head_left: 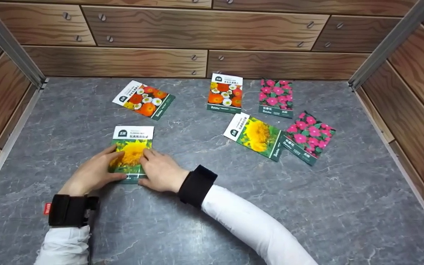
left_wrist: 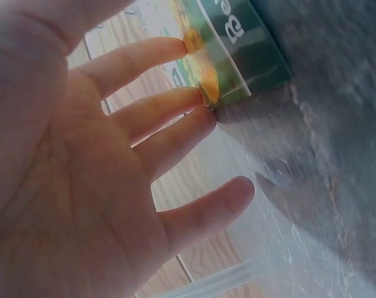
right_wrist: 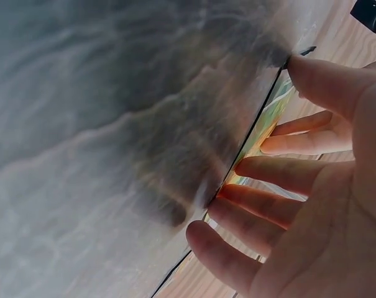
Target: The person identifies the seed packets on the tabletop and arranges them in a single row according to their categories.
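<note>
A seed packet with a yellow flower (head_left: 131,154) lies on the grey tabletop, white end pointing away from me. My left hand (head_left: 93,170) touches its left side, with fingertips on the edge and the thumb near the bottom corner. On the opposite edge, my right hand (head_left: 162,171) rests its fingertips, the thumb by the lower right corner. In the left wrist view, extended fingers meet the green-banded packet (left_wrist: 253,53), the little finger standing apart. Spread fingers of the right hand (right_wrist: 312,198) line the packet's edge in the right wrist view.
An orange-and-white flower packet (head_left: 144,99) lies at the back left, another (head_left: 225,94) at the back middle. Right of it is a pink flower packet (head_left: 276,97). A tilted yellow flower packet (head_left: 256,136) touches a second pink one (head_left: 310,136). Wood-patterned walls (head_left: 197,31) enclose the table.
</note>
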The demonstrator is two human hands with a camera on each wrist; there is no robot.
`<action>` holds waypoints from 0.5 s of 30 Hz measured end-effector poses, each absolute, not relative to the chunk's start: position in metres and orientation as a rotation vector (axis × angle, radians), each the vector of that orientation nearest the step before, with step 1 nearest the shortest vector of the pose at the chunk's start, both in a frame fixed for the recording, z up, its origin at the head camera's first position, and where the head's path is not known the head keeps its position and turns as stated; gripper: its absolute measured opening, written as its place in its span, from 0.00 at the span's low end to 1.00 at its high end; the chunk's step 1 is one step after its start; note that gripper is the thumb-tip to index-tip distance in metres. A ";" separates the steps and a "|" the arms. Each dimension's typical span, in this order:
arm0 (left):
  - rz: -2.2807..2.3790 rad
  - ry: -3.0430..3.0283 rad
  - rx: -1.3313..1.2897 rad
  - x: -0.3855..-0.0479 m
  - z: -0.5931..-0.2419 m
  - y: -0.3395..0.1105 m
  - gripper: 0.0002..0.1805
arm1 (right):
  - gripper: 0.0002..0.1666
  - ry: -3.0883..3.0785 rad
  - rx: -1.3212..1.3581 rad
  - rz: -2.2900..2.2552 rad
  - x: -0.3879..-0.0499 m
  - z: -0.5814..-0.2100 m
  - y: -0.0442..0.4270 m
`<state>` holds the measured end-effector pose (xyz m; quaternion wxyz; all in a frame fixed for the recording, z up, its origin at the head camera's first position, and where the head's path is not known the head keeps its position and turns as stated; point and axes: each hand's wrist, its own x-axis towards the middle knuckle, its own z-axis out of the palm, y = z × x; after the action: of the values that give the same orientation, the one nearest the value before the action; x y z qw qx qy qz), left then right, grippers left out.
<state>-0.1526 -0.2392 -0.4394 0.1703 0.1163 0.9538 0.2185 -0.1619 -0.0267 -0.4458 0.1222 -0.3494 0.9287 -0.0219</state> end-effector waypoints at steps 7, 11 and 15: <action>0.630 2.708 0.329 -0.152 -0.440 -0.241 0.43 | 0.39 2.715 -1.018 -0.049 -0.161 -0.446 -0.028; 0.650 2.713 0.331 -0.152 -0.441 -0.242 0.42 | 0.39 2.719 -1.003 -0.061 -0.160 -0.446 -0.030; 0.663 2.706 0.334 -0.153 -0.441 -0.242 0.42 | 0.39 2.727 -0.991 -0.070 -0.160 -0.446 -0.030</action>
<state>-0.1528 -0.2415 -0.4408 0.1669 0.1172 0.9508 0.2330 -0.1599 -0.0304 -0.4462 0.1192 -0.3390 0.9329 -0.0238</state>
